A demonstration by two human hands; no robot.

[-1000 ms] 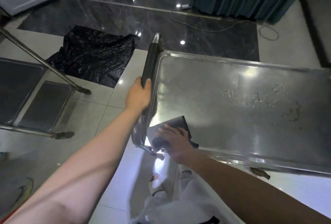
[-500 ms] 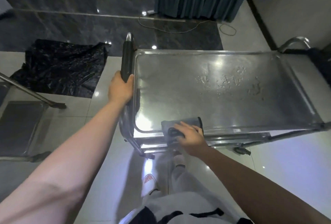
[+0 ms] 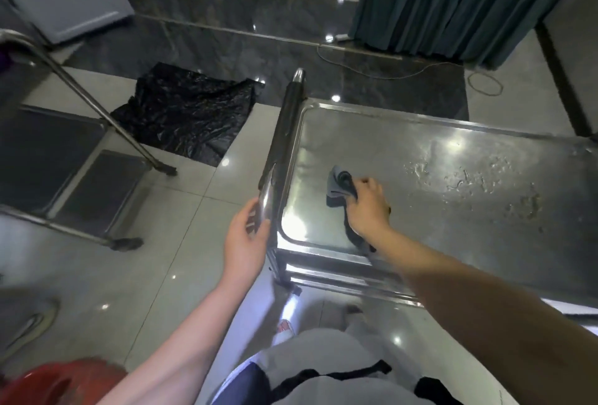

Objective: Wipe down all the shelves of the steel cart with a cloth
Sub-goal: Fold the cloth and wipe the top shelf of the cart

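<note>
Nearest us, our left hand [image 3: 246,239] curls its fingers [image 3: 250,210] loosely at the lower end of the cart handle [image 3: 284,146], steadying the steel cart [image 3: 323,262]. Just beyond the handle, our right hand [image 3: 369,207] holds the grey cloth [image 3: 339,183] bunched in closed fingers and presses it on the top shelf [image 3: 420,152], near the handle-side edge. We judge the top-shelf wipe to be in hand and barely begun. Farther from the handle, dried residue [image 3: 469,178] marks the shelf; the next stroke should carry the cloth across to it with firm pressure. Lower shelves appear untouched.
</note>
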